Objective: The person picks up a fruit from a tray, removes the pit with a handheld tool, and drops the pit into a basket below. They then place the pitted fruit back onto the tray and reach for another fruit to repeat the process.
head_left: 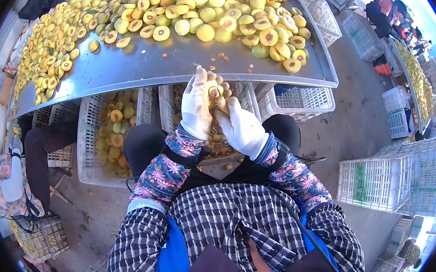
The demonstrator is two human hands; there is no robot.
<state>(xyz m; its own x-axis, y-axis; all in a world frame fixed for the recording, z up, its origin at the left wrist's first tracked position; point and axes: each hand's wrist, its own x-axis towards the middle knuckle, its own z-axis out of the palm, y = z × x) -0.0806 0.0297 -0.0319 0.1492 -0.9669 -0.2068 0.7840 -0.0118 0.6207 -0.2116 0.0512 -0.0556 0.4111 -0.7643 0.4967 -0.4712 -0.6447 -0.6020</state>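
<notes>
Both my hands wear white gloves with soiled fingers and meet just over the table's front edge. My left hand (198, 106) is closed around a yellow apricot (213, 91), its fingers pointing up. Against the fruit presses my right hand (243, 129), fingers closed; whatever it grips is hidden by the fingers. Beyond them lies a large heap of halved apricots (208, 15) on the metal table (146, 62), many with brown hollows facing up. Small brown bits dot the metal near my hands.
Below the table, a white crate (86, 148) holds apricot halves, and another crate (166, 105) stands between my knees. To the right are a crate (304, 103) and stacked crates (374, 183). A co-worker's sleeve (12, 185) shows at left; people (386, 16) work farther off.
</notes>
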